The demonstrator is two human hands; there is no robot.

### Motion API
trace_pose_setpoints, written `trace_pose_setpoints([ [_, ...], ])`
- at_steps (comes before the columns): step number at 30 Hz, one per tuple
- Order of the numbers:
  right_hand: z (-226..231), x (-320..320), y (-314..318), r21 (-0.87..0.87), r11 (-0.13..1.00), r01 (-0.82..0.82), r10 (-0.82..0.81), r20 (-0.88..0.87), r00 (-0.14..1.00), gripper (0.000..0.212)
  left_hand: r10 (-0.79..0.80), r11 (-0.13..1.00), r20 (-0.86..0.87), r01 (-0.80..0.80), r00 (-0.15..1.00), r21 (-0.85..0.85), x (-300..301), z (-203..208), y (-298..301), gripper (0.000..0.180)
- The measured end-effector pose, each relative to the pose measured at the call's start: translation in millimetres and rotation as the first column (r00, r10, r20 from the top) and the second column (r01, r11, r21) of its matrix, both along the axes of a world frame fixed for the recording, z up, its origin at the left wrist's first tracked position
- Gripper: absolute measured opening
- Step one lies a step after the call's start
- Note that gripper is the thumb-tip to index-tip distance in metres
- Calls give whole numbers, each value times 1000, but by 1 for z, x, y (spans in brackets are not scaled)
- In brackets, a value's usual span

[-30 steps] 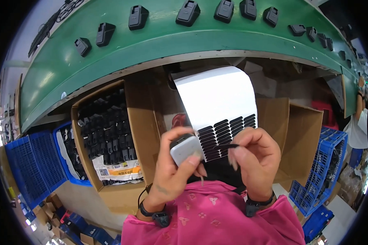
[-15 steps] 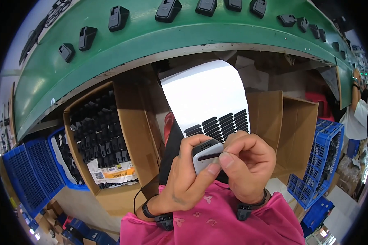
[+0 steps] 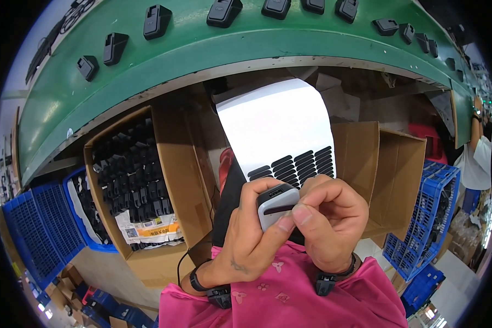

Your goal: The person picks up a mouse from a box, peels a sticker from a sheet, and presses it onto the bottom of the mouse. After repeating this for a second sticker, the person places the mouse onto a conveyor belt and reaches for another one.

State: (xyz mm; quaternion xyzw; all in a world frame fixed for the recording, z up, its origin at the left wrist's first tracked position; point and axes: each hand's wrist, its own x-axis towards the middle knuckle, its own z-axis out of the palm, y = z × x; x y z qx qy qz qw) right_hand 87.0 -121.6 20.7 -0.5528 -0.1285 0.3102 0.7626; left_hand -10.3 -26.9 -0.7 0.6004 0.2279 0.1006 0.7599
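My left hand (image 3: 250, 235) is closed around a small grey and black device (image 3: 273, 220), its grey face turned up and a port showing in its black end. Across that face runs a dark, narrow sticker strip (image 3: 277, 210). The thumb and forefinger of my right hand (image 3: 333, 218) are pinched together at the strip's right end, touching the device's edge. Their tips hide how much of the strip they hold. Just beyond both hands, over my lap, lies a white sheet (image 3: 276, 123) with rows of black oval stickers (image 3: 298, 165) along its near part.
Black docks (image 3: 224, 12) stand spaced along the green bench (image 3: 202, 52) ahead. At left, a cardboard box (image 3: 183, 180) holds many black parts (image 3: 131, 169), beside blue crates (image 3: 46, 227). An open cardboard box (image 3: 396, 180) and a blue crate (image 3: 421, 218) stand right. Another person's arm (image 3: 475, 126) shows far right.
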Motion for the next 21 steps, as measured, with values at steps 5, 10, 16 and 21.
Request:
trace_pose_setpoints([
  [5, -1, -1, 1, 5, 1000, 12, -12, -11, 1000, 7, 4, 1000, -19, -3, 1000, 16, 0, 0, 0, 40],
  [10, -1, -2, 1, -13, 1000, 19, -19, -14, 1000, 7, -5, 1000, -53, 4, 999, -16, 0, 2, 0, 39],
  [16, -3, -3, 4, -45, 999, 28, -27, 12, 1000, 8, 26, 997, -25, -24, 999, 75, 0, 0, -1, 40],
  [21, -5, -4, 4, -56, 997, 51, -48, 60, 997, 8, 2, 995, -34, 1, 999, 97, 0, 1, 1, 39],
])
